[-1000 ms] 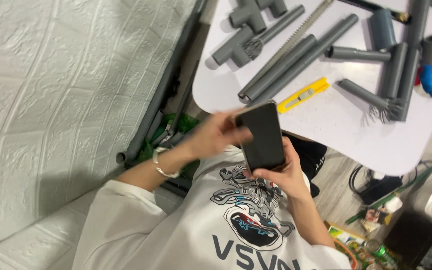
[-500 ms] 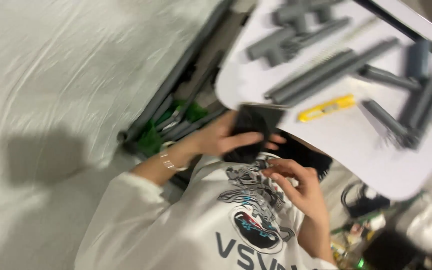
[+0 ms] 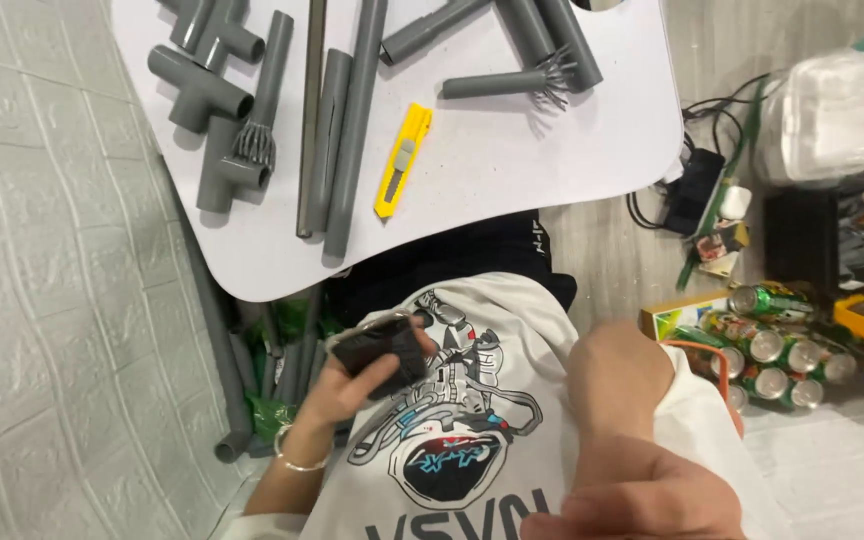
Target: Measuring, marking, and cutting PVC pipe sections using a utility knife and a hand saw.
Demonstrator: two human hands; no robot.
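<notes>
Fingers of the left hand [image 3: 352, 385] curled around a dark phone [image 3: 380, 345], gripping it low against the printed white shirt [image 3: 472, 420], just below the near edge of the white table [image 3: 512, 170]. The right hand [image 3: 642, 500] lay further from the table, at the bottom of the view, folded loosely against the shirt with nothing in it. On the table sat grey pipes [image 3: 342, 120], a cluster of grey tee fittings [image 3: 207, 95] towards its left side, and a yellow utility knife [image 3: 402, 160] near its front edge. More pipe [image 3: 217, 360] lay on the floor beneath the table's left side, and a pack of green cans [image 3: 772, 345] stood off its right corner. As I judged it, the phone was held one-handed and tilted, so a slackened grip could have dropped it onto the floor pipes; an elbow nudging the table might also have sent the knife off its edge.
</notes>
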